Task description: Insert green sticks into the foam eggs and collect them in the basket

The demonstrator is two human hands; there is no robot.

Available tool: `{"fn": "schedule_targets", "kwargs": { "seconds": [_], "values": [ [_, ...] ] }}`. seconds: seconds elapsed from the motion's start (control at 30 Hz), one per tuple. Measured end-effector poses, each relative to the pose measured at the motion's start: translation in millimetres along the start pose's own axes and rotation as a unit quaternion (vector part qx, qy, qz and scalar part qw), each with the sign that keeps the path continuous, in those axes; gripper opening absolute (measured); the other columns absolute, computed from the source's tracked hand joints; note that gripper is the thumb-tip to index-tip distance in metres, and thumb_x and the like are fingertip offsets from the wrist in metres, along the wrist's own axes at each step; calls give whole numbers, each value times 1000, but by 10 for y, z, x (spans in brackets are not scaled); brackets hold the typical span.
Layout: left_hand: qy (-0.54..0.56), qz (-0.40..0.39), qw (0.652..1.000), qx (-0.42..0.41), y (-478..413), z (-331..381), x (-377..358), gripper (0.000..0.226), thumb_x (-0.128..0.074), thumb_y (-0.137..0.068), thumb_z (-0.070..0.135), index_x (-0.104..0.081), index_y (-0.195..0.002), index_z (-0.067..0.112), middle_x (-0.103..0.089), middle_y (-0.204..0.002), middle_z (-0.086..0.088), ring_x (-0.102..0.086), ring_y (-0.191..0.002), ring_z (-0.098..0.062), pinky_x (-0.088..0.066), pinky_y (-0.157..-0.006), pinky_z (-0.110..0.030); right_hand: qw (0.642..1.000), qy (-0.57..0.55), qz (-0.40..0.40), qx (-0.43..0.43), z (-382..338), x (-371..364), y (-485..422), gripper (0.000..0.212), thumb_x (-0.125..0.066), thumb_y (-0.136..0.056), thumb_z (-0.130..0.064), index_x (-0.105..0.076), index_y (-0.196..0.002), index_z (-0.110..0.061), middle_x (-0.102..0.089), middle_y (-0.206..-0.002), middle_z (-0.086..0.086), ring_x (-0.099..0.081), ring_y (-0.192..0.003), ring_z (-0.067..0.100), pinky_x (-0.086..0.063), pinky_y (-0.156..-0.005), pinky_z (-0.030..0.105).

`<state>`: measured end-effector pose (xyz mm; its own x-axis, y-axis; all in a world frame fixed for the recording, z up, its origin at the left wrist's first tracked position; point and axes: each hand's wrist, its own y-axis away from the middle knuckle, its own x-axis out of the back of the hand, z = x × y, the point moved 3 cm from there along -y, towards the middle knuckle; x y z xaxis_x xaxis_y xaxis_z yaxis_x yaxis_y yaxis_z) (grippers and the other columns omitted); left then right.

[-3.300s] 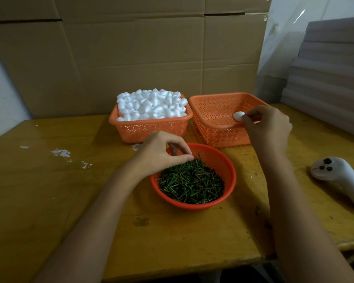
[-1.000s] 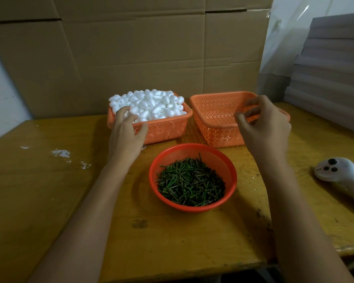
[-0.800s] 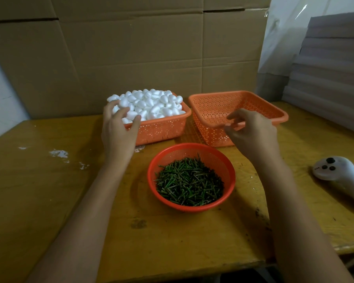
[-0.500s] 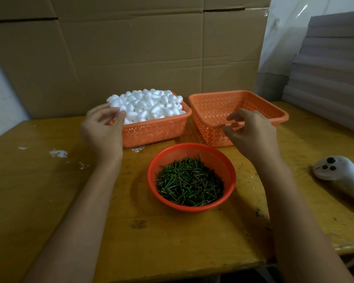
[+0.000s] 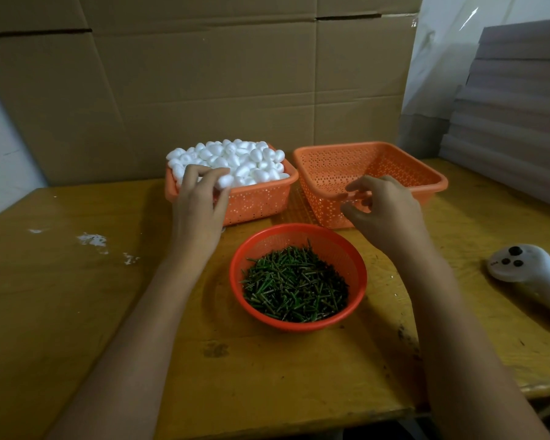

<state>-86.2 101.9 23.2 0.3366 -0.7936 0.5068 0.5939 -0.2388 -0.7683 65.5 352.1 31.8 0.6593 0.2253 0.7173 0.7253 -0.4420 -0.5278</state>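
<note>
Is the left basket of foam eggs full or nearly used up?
Full: the foam eggs are heaped well above the rim of the left basket, covering its whole opening.

The fingertips of the left grip (image 5: 200, 214) curl in among the foam eggs (image 5: 245, 158), so I cannot tell if they hold one. The right grip (image 5: 386, 212) hides part of the near wall of the empty basket (image 5: 438, 183). The white controller (image 5: 529, 276) runs off the right edge.

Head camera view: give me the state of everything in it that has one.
Left basket: heaped with foam eggs.
Right basket: no eggs visible.
Round bowl: holds green sticks.
Left hand: fingers on the eggs, grip unclear.
Right hand: over the right basket's rim, holding nothing.
</note>
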Motion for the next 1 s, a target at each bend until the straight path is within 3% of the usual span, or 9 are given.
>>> {"fn": "schedule_targets", "kwargs": {
  "seconds": [0.07, 0.13, 0.17, 0.23, 0.3, 0.57, 0.73, 0.87, 1.0],
  "values": [
    [-22, 6, 999, -35, 26, 55, 8, 27, -67, -102, 12, -72, -128, 8, -63, -122, -13, -48, -110, -13, -40, -96, -23, 1000, 0, -16, 10, -26, -26, 4, 35, -75, -93, -32, -70, -126, -22, -61, -123, 2, -62, -107, 20, -53, -90, 39],
    [-25, -4, 998, -53, 26, 74, 13, 25, -66, -102, 11, -71, -126, 6, -66, -125, -12, -49, -113, -12, -31, -93, -15, 999, -1, -31, 22, -62, -52, 6, 38, -75, -93, -31, -68, -129, -21, -59, -130, 3, -61, -112, 21, -53, -95, 40],
    [-16, -22, 998, -49, 18, 71, 6, 25, -64, -104, 12, -70, -127, 6, -66, -129, -11, -53, -118, -13, -33, -96, -16, 999, -2, -37, 28, -76, -64, 6, 39, -74, -93, -30, -67, -130, -21, -58, -132, 3, -61, -114, 21, -52, -97, 40],
    [4, -68, 997, -28, 15, 33, -34, 26, -60, -107, 16, -66, -130, 7, -67, -132, -8, -63, -120, -23, -49, -100, -34, 998, -3, -48, 36, -92, -84, 10, 42, -74, -93, -30, -65, -133, -21, -56, -134, 3, -60, -117, 21, -52, -99, 39],
    [15, -101, 995, -2, 26, -4, -69, 26, -57, -108, 22, -64, -130, 9, -69, -124, -9, -69, -105, -29, -58, -87, -47, 998, -6, -53, 39, -96, -88, 13, 45, -76, -92, -30, -64, -134, -22, -55, -136, 3, -59, -118, 21, -52, -100, 39],
    [49, -144, 988, 37, -1, -120, -153, 20, -51, -111, 32, -59, -121, 17, -63, -119, -9, -56, -110, -22, -41, -83, -34, 997, 0, -64, 43, -88, -117, 0, 51, -76, -91, -34, -61, -137, -21, -53, -140, 3, -59, -121, 21, -50, -101, 37],
    [96, -135, 983, 75, -9, -242, -104, 20, -53, -110, 32, -60, -125, 21, -64, -125, -4, -60, -116, -22, -52, -94, -45, 996, 2, -80, 50, -95, -150, -9, 59, -78, -90, -35, -56, -142, -18, -51, -145, 2, -55, -128, 21, -45, -102, 35],
    [128, -129, 980, 85, 0, -247, -81, 23, -56, -109, 29, -62, -127, 16, -64, -129, -6, -61, -120, -23, -53, -100, -51, 993, -3, -109, 47, -100, -177, 6, 78, -78, -87, -50, -46, -151, -16, -44, -154, 2, -50, -136, 22, -44, -106, 38],
    [120, -132, 981, 72, 13, -211, -120, 22, -58, -108, 29, -63, -125, 15, -65, -126, -7, -59, -122, -26, -51, -101, -54, 990, -18, -130, 52, -105, -185, 36, 87, -78, -84, -56, -40, -153, -22, -39, -156, 1, -50, -134, 22, -40, -100, 29]
  ]
}}
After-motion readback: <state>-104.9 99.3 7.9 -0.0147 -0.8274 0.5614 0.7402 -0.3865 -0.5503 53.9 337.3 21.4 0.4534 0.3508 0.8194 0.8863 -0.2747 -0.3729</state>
